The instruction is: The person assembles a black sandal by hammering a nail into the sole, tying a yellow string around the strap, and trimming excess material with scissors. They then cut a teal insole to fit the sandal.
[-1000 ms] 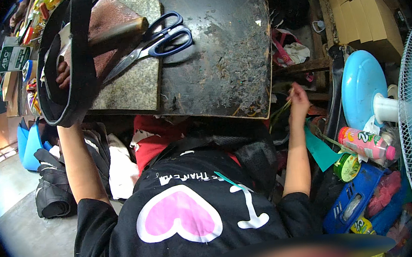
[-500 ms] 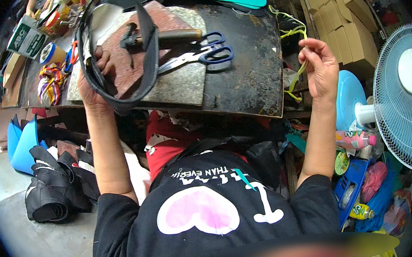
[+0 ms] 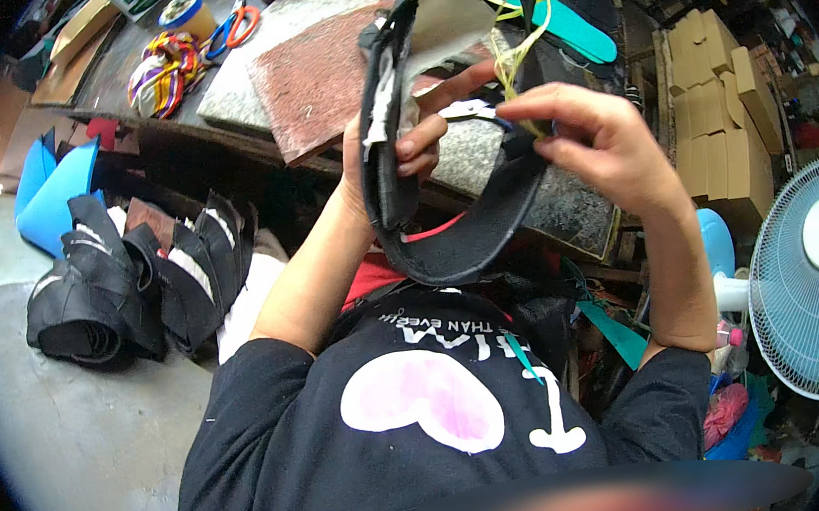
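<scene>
A black looped piece with a pale lining (image 3: 450,265), perhaps a shoe upper, is held up above the near side of the workbench. My left hand (image 3: 418,147) is closed round its left side, with some fingers showing through the loop. Thin yellow cord (image 3: 512,63) hangs in loose strands over the piece's far end and right side. At that right side, the thumb and fingers of my right hand (image 3: 602,140) pinch the cord. Scissors (image 3: 467,110) lie on the bench behind the loop, mostly hidden by it and my hands.
A reddish board (image 3: 307,92) and a grey slab (image 3: 237,86) lie on the bench, with teal insoles (image 3: 588,39) beyond. Orange-handled scissors (image 3: 243,26) are at the back left. A fan (image 3: 802,284) and cardboard boxes (image 3: 714,114) stand at right; black rolled material (image 3: 86,309) is at left.
Both hands have come together over the bench's near edge. The black loop has moved right and nearer, and the cord in my right hand has come left, up to it. The view has shifted left.
</scene>
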Demonstrator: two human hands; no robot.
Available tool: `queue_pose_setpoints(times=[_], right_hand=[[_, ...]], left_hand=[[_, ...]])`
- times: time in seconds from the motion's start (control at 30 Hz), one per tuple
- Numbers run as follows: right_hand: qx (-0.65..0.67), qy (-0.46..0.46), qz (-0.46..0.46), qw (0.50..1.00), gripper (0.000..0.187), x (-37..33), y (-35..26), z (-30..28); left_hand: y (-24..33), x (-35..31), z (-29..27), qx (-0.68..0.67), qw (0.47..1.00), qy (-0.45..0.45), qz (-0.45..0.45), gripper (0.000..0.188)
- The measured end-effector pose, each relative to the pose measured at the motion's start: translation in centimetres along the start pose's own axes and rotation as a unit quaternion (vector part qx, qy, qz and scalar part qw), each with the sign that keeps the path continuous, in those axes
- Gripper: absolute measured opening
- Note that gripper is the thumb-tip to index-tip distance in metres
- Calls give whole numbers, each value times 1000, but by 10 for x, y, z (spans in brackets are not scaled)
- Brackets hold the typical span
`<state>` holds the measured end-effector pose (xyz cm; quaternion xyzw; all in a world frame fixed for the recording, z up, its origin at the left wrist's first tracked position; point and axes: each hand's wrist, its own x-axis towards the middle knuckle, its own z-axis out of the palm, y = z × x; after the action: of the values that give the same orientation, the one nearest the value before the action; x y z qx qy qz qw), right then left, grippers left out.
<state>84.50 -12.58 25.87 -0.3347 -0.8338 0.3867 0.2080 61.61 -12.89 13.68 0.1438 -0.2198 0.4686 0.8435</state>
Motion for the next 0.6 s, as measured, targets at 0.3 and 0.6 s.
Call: queue_pose_setpoints(times=[0.3, 0.6], right_hand=[[180, 99, 57, 977, 28, -12, 27, 32], [357, 281, 26, 891, 21, -56, 63, -34]], left_hand=[[28, -28, -30, 61, 997, -26, 32, 52], [47, -43, -3, 70, 984, 86, 141, 48]])
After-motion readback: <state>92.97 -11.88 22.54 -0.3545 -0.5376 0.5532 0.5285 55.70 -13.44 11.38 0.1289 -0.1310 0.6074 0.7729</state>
